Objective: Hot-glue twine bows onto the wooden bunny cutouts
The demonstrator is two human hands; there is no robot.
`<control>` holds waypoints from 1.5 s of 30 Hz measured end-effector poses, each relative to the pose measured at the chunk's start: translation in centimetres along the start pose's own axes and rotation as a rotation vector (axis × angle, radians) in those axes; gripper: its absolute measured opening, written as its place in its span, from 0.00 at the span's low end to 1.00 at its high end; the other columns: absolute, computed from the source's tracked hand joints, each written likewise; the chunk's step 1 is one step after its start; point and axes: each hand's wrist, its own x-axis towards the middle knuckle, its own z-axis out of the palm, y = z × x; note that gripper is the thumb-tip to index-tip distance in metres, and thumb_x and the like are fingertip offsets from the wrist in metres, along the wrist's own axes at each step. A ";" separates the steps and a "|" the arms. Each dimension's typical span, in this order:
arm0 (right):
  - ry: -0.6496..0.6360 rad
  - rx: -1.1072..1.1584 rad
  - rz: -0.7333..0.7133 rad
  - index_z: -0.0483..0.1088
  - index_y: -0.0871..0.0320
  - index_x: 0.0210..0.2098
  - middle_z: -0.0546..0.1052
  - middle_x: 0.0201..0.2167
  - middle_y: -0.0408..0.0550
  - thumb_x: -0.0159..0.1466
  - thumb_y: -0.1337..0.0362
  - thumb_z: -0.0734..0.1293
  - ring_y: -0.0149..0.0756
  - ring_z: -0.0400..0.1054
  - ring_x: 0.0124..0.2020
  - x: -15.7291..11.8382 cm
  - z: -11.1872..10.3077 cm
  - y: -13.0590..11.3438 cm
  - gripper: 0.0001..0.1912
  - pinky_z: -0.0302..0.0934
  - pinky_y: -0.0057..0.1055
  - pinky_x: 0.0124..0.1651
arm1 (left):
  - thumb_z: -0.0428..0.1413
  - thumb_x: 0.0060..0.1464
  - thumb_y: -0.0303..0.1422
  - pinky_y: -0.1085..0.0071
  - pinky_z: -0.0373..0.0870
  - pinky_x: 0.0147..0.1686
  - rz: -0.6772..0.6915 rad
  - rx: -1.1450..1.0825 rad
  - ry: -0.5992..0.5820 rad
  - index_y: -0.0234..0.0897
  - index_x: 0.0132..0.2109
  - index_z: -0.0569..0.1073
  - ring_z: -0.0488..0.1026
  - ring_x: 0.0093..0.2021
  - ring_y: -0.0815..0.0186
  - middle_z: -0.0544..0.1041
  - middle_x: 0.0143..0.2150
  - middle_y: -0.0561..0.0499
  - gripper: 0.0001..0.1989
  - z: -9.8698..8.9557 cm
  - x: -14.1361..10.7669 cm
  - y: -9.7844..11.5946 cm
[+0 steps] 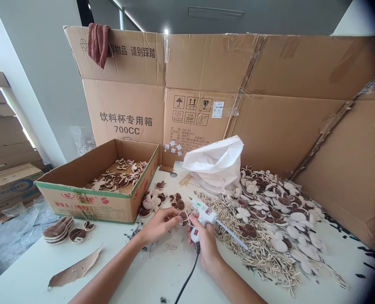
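My left hand (158,225) pinches a small brown-and-cream dried flower piece (184,218) at the fingertips. My right hand (206,247) grips the handle of a white hot glue gun (203,214), and its fingers sit close to that piece. A black cord (187,276) runs from the gun's handle toward the near edge of the white table (155,270). Just beyond my hands lie loose four-petal flower shapes (177,202). To the right spread a large heap of cream-and-brown petals (277,215) and a mat of pale twisted stems (257,240).
A low cardboard box (79,204) holding assembled flower pieces stands at the left, with a white plastic bag (215,164) behind the heap. Stacked brown discs (58,230) and a dried leaf (75,268) lie at the left. Tall flattened cardboard (206,63) walls the back.
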 end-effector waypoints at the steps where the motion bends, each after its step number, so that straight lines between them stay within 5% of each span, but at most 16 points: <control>1: -0.006 0.004 -0.002 0.69 0.55 0.36 0.74 0.19 0.40 0.53 0.49 0.77 0.32 0.64 0.14 0.0 0.0 0.0 0.21 0.47 0.26 0.16 | 0.52 0.65 0.45 0.70 0.65 0.37 -0.005 0.007 -0.007 0.37 0.39 0.77 0.72 0.37 0.62 0.79 0.37 0.50 0.17 0.1 0.0 0.1; 7: -0.016 0.003 0.011 0.69 0.55 0.35 0.74 0.20 0.41 0.51 0.47 0.78 0.32 0.64 0.14 0.1 0.1 0.1 0.24 0.48 0.27 0.15 | 0.49 0.66 0.49 0.70 0.67 0.38 0.025 -0.064 -0.061 0.36 0.36 0.74 0.71 0.36 0.62 0.78 0.35 0.49 0.22 0.5 0.0 -0.3; 19: -0.032 -0.002 0.011 0.70 0.56 0.32 0.75 0.21 0.43 0.53 0.46 0.77 0.32 0.64 0.14 0.1 0.0 0.1 0.23 0.49 0.27 0.16 | 0.46 0.66 0.55 0.71 0.67 0.35 0.013 -0.018 0.022 0.37 0.37 0.70 0.71 0.34 0.64 0.74 0.33 0.51 0.25 0.9 0.2 -0.7; 25: -0.026 -0.006 -0.011 0.69 0.56 0.32 0.75 0.21 0.43 0.53 0.47 0.77 0.32 0.64 0.15 0.0 0.0 0.0 0.22 0.49 0.27 0.16 | 0.43 0.67 0.55 0.71 0.64 0.32 0.003 0.008 -0.048 0.36 0.33 0.72 0.70 0.29 0.65 0.75 0.27 0.52 0.29 1.2 0.3 -1.1; 45: -0.041 -0.009 -0.017 0.68 0.56 0.32 0.75 0.22 0.43 0.56 0.46 0.75 0.30 0.65 0.15 0.1 -0.1 0.3 0.21 0.50 0.26 0.17 | 0.45 0.68 0.52 0.72 0.61 0.29 -0.014 -0.014 0.052 0.37 0.35 0.69 0.68 0.27 0.67 0.77 0.30 0.52 0.24 1.5 0.3 -1.7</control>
